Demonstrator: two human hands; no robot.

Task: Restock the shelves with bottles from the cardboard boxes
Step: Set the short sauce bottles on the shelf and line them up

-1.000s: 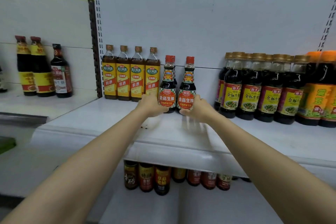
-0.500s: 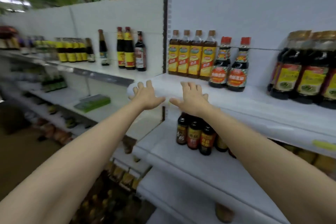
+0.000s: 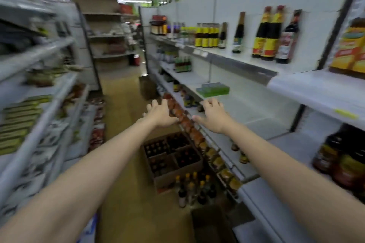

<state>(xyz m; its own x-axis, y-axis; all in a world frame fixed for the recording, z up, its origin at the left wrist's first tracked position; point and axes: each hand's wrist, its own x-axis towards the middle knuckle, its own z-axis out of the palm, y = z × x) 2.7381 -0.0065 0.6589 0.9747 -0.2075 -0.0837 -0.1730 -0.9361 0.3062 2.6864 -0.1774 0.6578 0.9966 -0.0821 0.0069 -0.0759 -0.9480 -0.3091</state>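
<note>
In the aisle: a tan floor (image 3: 126, 104) is seen running between two runs of shelving, with much of the view smeared by motion blur.
Left hand (image 3: 159, 113): it is held out in mid-air over the aisle, palm down, fingers spread and loosened; nothing is gripped.
Right hand (image 3: 212, 115): it is stretched forward beside the left one, fingers splayed and slack, nothing grasped; it is seen in front of the edge of a middle shelf, and contact with that shelf cannot be told.
Cardboard box (image 3: 172, 159): it is set on the floor against the foot of the right-hand shelving, below and between the two forearms; it is open at the top, split into compartments, and dark bottle tops are seen inside.
Loose bottles (image 3: 194, 187): a cluster with yellow caps is stood upright on the floor just beside the near end of the box.
Right-hand shelves (image 3: 233, 58): the upper white shelf is only partly filled.
Yellow-labelled dark bottles (image 3: 267, 33): a pair is stood upright on that shelf, with a red-labelled bottle (image 3: 287, 39) just beside them.
Green flat pack (image 3: 213, 89): it is laid alone on the shelf below, beyond the right hand.
Jars (image 3: 189, 124): a row with reddish lids is lined along a low shelf edge under the hands.
Left-hand shelves (image 3: 39, 85): goods are blurred beyond reading.
</note>
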